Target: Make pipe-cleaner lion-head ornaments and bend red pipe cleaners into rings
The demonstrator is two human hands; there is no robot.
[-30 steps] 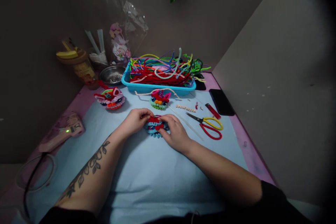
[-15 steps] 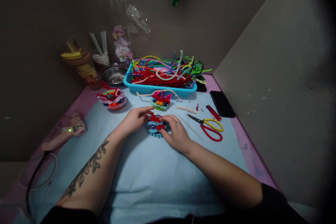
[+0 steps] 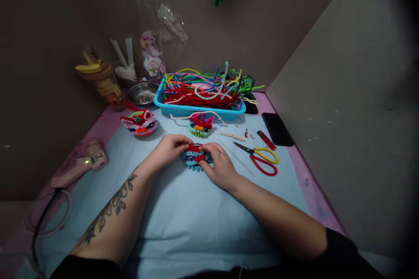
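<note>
A small blue and red pipe-cleaner figure (image 3: pixel 194 158) lies on the light blue mat (image 3: pixel 183 222) in the middle of the table. My left hand (image 3: pixel 170 149) pinches its upper left edge with curled fingers. My right hand (image 3: pixel 221 166) grips its right side, fingers wrapped over it. Just behind stands a second pipe-cleaner figure (image 3: pixel 199 124), red and pink with a green base. A third, red and white figure (image 3: pixel 139 122) sits further left.
A blue tray (image 3: pixel 196 109) heaped with coloured pipe cleaners stands at the back. Red and yellow scissors (image 3: pixel 260 155), a red lighter (image 3: pixel 266 139) and a black phone (image 3: pixel 276 128) lie to the right. A pink glue gun (image 3: pixel 80 165) with its cable rests left, a metal bowl (image 3: pixel 141 93) behind.
My left hand's fingers have curled back onto the top of the figure. Both hands stay at the same spot on the mat.
</note>
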